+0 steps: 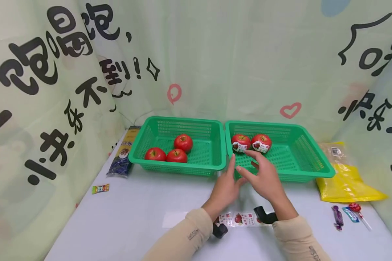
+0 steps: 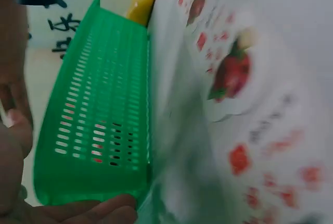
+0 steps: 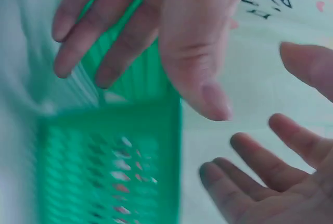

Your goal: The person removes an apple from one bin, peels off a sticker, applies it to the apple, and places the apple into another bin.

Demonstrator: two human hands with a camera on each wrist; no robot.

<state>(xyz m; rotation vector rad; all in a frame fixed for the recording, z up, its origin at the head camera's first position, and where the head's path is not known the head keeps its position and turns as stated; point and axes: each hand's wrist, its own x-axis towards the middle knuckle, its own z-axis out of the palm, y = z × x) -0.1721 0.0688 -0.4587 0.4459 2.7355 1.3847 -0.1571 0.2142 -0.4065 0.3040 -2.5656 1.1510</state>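
Note:
Both hands are raised just in front of the two green baskets, fingers spread and holding nothing. The left hand points toward the gap between the baskets. Close beside it, the right hand reaches to the front rim of the right basket. In that basket sit two red apples, a left apple and a right apple, each bearing a white label. Three unlabelled apples lie in the left basket. A strip of apple-printed stickers lies on the table under the wrists, partly covered by the left forearm.
A dark and gold packet leans left of the baskets, with a small snack wrapper in front. At right are a yellow bag, a purple candy, a blue sachet and a lollipop. Printed curtains enclose the table.

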